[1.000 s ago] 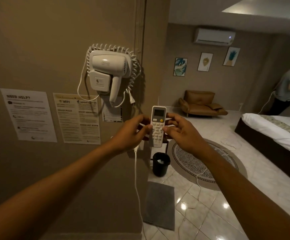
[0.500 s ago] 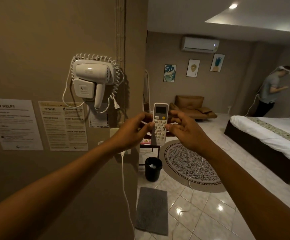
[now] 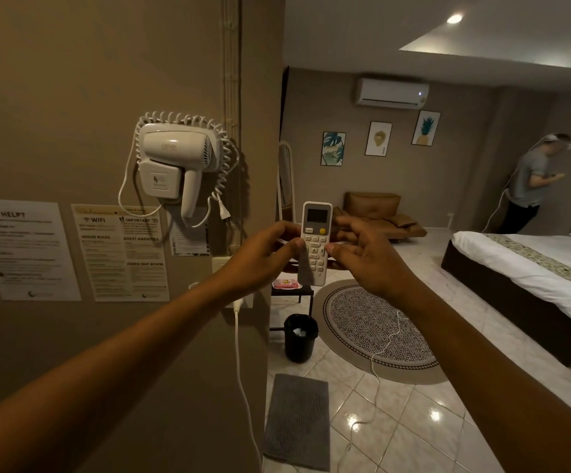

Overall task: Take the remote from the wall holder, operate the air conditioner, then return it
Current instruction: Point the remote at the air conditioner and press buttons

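I hold a white remote [image 3: 317, 227] upright in front of me, its grey screen and yellow button facing me. My left hand [image 3: 260, 257] grips its left edge, thumb on the keypad. My right hand [image 3: 366, 257] holds the right edge, thumb tip against the buttons, other fingers spread. The white air conditioner [image 3: 391, 93] hangs high on the far wall with a small light lit at its right end. The wall holder is not in view.
A wall-mounted hair dryer [image 3: 174, 162] and paper notices [image 3: 120, 250] hang on the near wall at left. Below the hands stand a black bin [image 3: 300, 337] and small table; a grey mat [image 3: 297, 421], round rug, sofa, bed [image 3: 529, 268]. A person [image 3: 529, 186] stands far right.
The view has turned slightly, shifting the wall and hair dryer. The remote stays held in both hands, raised a little toward the air conditioner; my right fingers have spread.
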